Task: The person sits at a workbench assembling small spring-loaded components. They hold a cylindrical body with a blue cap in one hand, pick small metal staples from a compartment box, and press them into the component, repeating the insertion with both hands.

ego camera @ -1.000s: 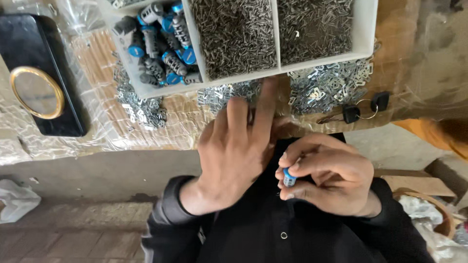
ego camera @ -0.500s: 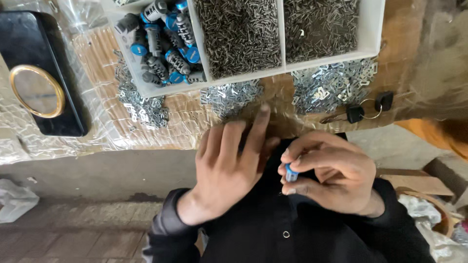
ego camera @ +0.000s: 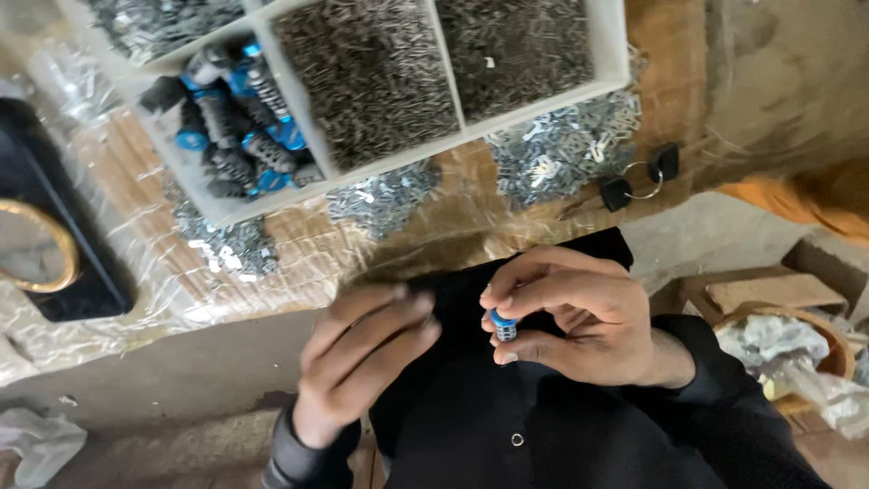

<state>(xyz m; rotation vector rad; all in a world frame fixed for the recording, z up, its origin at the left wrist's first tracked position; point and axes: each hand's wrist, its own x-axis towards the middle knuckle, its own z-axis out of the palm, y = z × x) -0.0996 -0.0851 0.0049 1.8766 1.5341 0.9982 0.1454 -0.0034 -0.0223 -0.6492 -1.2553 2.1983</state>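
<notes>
The left hand (ego camera: 362, 358), empty with fingers loosely curled, has drawn back from the plastic-covered wooden table (ego camera: 299, 249), while the right hand (ego camera: 579, 321) still pinches the small blue-capped metal cylinder (ego camera: 501, 324).

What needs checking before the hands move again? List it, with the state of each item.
1. Right hand has a firm pinch on the small blue-capped part: ok, fingertips close around it.
2. Left hand is free: cannot tell, it is blurred, fingers extended, nothing seen in it.
3. White divided tray sits flat on the bench: ok.
4. Blue-and-dark parts are stocked in their compartment: ok.
5. Loose flat metal pieces stay clear of the bench edge: ok, piled beside the tray.
6. Keys on a ring are out of the way: ok, off to the right.
</notes>
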